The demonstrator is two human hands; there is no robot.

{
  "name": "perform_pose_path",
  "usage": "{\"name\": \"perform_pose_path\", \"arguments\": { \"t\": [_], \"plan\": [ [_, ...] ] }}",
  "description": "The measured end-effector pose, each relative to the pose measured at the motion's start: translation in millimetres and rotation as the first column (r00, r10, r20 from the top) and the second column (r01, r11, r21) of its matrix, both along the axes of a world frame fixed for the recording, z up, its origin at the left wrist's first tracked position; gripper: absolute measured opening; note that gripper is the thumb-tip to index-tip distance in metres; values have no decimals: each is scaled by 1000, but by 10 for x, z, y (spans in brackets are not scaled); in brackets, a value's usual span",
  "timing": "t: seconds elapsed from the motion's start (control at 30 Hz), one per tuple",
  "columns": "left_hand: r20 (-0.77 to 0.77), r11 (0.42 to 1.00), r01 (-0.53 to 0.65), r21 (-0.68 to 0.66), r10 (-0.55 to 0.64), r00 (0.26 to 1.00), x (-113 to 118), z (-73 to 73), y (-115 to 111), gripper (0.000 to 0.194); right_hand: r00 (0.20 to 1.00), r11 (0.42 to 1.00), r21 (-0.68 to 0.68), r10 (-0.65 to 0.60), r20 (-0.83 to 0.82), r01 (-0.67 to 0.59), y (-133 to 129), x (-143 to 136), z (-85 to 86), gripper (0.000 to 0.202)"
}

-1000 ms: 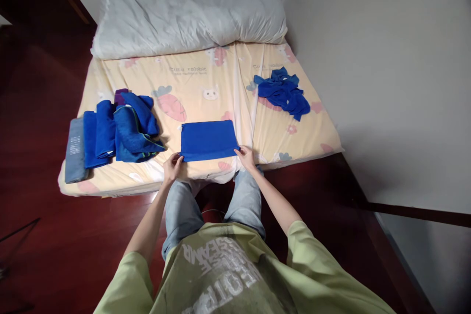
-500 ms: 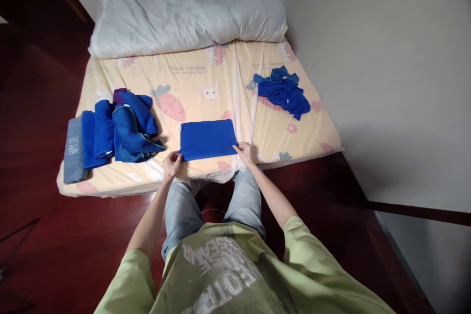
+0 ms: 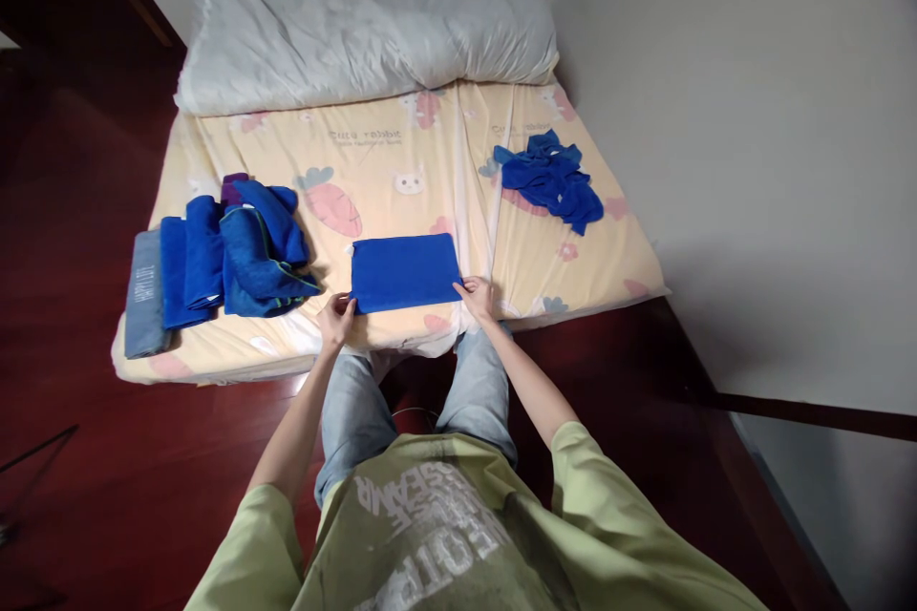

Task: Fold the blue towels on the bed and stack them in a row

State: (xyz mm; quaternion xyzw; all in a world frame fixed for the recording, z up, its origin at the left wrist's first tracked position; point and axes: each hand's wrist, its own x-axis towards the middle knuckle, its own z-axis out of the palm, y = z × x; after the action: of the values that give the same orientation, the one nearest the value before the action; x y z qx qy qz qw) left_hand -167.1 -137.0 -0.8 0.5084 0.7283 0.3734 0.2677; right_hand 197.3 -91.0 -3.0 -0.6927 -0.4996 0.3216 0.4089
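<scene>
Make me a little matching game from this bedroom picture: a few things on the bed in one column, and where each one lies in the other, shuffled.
Things:
1. flat blue cloth
2. crumpled blue cloth
3. pile of folded cloths
4. white duvet

Places:
A. at the head of the bed
B. near the bed's left edge
C. at the near edge, pinched at its corners by the left hand and right hand
D. on the right, towards the wall

Pairs: 1-C, 2-D, 3-B, 4-A

The person wears a light green short-sleeved T-shirt with white lettering and faded blue jeans.
</scene>
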Motion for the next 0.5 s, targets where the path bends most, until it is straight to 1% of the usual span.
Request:
{"name": "perform_pose_path", "arguments": {
  "t": [0.07,0.1,0.13,0.17,0.23,0.27,0.3,0.33,0.37,0.4,0.43,0.5],
  "plan": [
    [-103,991,45,124,-32,994,-1,73,-51,44,994,995,98,19,108,-30,-77,17,75,46],
    [-174,977,102,190,-69,982,-9,113,-86,47,984,983,167,47,172,-76,-132,34,123,46],
    [-249,953,184,238,-124,961,-18,148,-123,48,967,963,227,90,240,-146,-193,54,173,46],
    [-319,921,292,257,-204,925,-29,177,-160,48,940,935,265,148,308,-234,-257,74,223,47],
    [-420,834,508,214,-391,819,-39,200,-220,47,850,862,259,299,433,-435,-373,102,300,47],
    [-448,792,585,175,-465,764,-35,194,-239,47,788,816,228,377,487,-531,-418,107,320,48],
    [-467,760,635,136,-516,718,-23,176,-248,47,721,769,190,440,535,-611,-452,105,324,49],
    [-481,744,661,98,-546,686,-6,151,-250,48,660,730,150,485,574,-667,-473,98,314,49],
    [-495,742,667,65,-557,668,16,121,-245,49,611,707,111,509,606,-699,-483,87,289,50],
    [-509,751,659,38,-553,660,40,90,-236,50,578,701,75,517,631,-709,-483,74,254,51],
    [-523,762,647,12,-547,654,63,61,-225,51,559,709,44,515,650,-704,-475,61,212,52],
    [-547,788,615,-28,-527,651,98,16,-200,55,544,741,-1,493,679,-671,-446,38,121,55]
  ]
}}
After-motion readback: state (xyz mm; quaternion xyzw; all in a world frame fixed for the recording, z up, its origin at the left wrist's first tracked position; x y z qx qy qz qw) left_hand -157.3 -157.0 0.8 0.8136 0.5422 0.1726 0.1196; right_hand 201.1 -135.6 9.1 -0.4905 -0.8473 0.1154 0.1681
